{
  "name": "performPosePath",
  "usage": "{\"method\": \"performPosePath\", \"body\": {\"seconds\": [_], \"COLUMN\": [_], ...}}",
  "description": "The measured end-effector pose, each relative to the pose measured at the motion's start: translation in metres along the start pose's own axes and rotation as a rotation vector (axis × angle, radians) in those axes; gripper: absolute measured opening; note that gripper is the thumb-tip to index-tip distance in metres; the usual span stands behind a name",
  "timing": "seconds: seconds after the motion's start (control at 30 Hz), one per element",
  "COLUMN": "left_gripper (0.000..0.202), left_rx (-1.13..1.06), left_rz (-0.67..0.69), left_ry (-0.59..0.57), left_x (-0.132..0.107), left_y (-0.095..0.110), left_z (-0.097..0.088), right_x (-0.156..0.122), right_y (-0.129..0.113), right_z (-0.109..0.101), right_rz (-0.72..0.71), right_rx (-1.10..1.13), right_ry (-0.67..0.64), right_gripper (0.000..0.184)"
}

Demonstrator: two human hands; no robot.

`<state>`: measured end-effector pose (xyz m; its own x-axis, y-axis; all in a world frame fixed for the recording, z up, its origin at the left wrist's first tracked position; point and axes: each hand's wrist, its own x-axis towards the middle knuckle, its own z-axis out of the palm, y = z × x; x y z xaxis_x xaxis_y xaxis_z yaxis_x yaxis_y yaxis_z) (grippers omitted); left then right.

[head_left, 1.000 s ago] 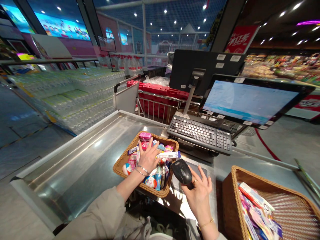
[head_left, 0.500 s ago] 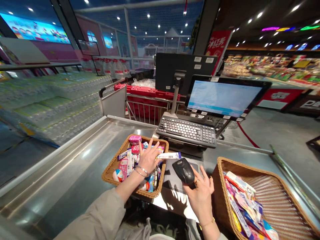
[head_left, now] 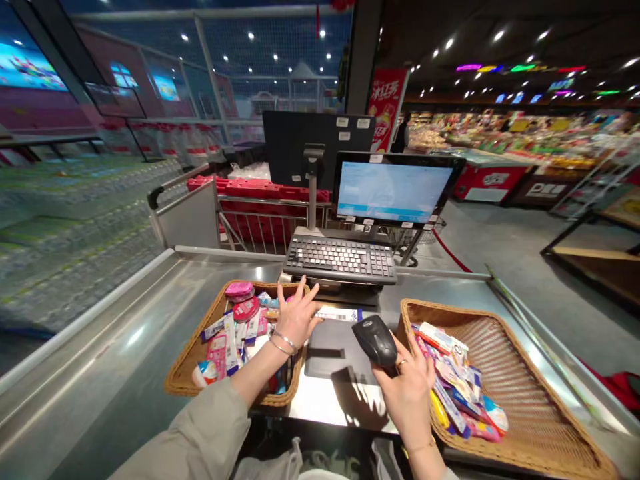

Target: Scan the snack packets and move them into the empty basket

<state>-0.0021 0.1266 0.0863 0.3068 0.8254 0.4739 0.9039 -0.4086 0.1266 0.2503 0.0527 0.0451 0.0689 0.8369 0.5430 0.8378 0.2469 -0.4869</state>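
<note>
My left hand (head_left: 295,319) is over the right side of the left wicker basket (head_left: 173,381), its fingers spread. Between its thumb and palm side it grips one end of a slim white-and-purple wrapped candy stick (head_left: 343,314), which points right with a barcode showing. The grip itself is partly hidden. Small sweets and a round pink-red tin (head_left: 246,309) fill that basket. In my right hand (head_left: 407,383) is a black barcode scanner (head_left: 375,339), its head tilted toward the candy stick. A dark grey flat plate (head_left: 327,353) lies in the counter between both baskets.
To the right, a larger wicker basket (head_left: 530,393) holds several wrapped sweets. Behind the plate stand a black keyboard (head_left: 343,260) and a lit monitor (head_left: 393,193). A metal trolley (head_left: 190,220) stands beyond the steel counter (head_left: 135,333), near stacked bottle packs (head_left: 90,233).
The view has turned right, so baskets, keyboard and monitor sit further left in the picture. My left hand with the candy stick is nearer the basket's right rim; the scanner stays in my right hand.
</note>
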Motion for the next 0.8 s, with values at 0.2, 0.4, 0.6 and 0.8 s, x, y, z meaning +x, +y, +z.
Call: {"method": "performPosePath", "body": {"seconds": [0.2,0.4,0.6,0.8], "left_gripper": [0.012,0.011,0.013,0.016], "left_rx": [-0.020,-0.034,-0.049,-0.050], "left_rz": [0.059,0.144,0.233,0.307], "left_ry": [-0.013,-0.036,-0.051,-0.049], "left_x": [0.017,0.033,0.046,0.062], "left_y": [0.017,0.028,0.038,0.050], "left_z": [0.003,0.009,0.019,0.026], "right_x": [-0.004,-0.005,-0.009,-0.014], "right_y": [0.013,0.021,0.035,0.047], "right_z": [-0.011,-0.022,-0.030,-0.039], "right_rz": [0.102,0.193,0.212,0.250], "right_rx": [-0.013,-0.041,-0.108,-0.139], "right_ry": [0.024,0.089,0.195,0.237], "right_gripper": [0.026,0.031,0.037,0.041]}}
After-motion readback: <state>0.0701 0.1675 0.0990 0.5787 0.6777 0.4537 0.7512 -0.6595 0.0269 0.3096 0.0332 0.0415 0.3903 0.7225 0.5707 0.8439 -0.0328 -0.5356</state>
